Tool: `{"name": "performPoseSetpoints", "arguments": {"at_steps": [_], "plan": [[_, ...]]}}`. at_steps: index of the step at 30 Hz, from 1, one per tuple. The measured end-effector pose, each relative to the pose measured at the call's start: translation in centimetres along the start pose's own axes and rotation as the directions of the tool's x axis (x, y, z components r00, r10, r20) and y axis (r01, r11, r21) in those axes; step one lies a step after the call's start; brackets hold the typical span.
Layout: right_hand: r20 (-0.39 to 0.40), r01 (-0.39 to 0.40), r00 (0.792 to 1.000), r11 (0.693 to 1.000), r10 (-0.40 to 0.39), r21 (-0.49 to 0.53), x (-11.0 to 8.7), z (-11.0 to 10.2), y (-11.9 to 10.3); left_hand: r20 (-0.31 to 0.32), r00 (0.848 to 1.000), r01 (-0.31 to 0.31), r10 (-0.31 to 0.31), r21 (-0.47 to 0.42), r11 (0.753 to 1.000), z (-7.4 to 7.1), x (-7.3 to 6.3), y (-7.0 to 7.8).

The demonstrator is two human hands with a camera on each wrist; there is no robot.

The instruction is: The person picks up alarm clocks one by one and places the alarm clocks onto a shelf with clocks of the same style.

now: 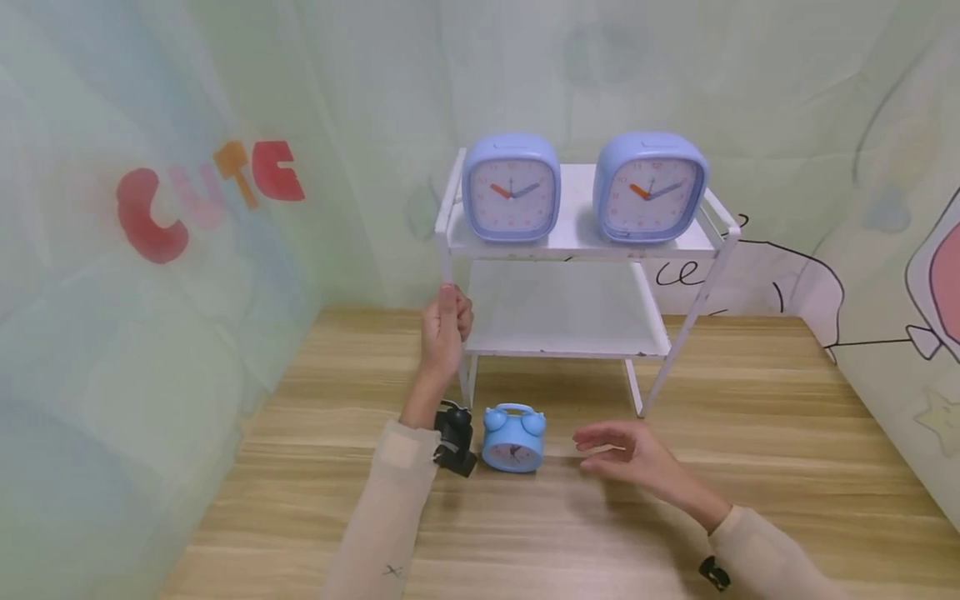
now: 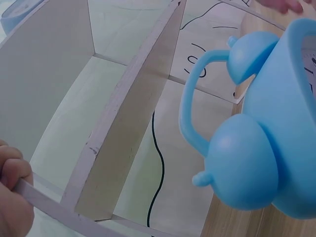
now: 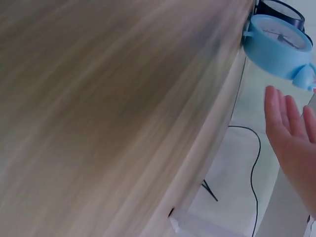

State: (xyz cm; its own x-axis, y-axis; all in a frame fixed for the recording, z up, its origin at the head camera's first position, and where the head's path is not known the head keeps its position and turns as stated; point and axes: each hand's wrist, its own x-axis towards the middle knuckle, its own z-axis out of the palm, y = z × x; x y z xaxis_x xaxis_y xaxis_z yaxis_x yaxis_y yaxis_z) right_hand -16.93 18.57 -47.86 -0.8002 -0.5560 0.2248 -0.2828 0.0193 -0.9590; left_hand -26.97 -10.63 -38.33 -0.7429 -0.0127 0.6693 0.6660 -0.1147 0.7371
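Observation:
A small blue twin-bell alarm clock point(image 1: 513, 439) point(image 2: 266, 148) point(image 3: 278, 45) stands on the wooden table point(image 1: 525, 525) in front of a white two-tier rack point(image 1: 570, 333). My left hand point(image 1: 448, 307) point(image 2: 12, 195) grips the rack's front left post point(image 2: 47, 206), fingers curled round it. To the clock's right, my right hand point(image 1: 603, 447) point(image 3: 291, 133) hovers with straight fingers, a short gap away and holding nothing. On the rack's top shelf stand two larger square blue clocks, a left one point(image 1: 511, 188) and a right one point(image 1: 650, 188).
The rack's lower shelf point(image 1: 562, 321) point(image 2: 123, 128) holds nothing. Printed cloth walls close in the table on the left, back and right; the left one reads "CUTE" point(image 1: 206, 196). A black wrist camera point(image 1: 455, 437) sits just left of the small clock.

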Motion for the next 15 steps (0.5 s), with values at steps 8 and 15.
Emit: {"name": "performPoseSetpoints", "arguments": {"at_steps": [8,15], "plan": [[0.055,-0.070,0.996,0.998,0.069,0.007,2.0,1.1,0.7,-0.006,1.000,-0.008,0.008,0.005,1.000,-0.3,-0.1,-0.1],[0.031,-0.056,0.998,0.998,0.055,0.020,3.1,1.8,1.1,0.008,1.000,-0.008,0.008,-0.014,1.000,-0.1,-0.1,0.0]]}}
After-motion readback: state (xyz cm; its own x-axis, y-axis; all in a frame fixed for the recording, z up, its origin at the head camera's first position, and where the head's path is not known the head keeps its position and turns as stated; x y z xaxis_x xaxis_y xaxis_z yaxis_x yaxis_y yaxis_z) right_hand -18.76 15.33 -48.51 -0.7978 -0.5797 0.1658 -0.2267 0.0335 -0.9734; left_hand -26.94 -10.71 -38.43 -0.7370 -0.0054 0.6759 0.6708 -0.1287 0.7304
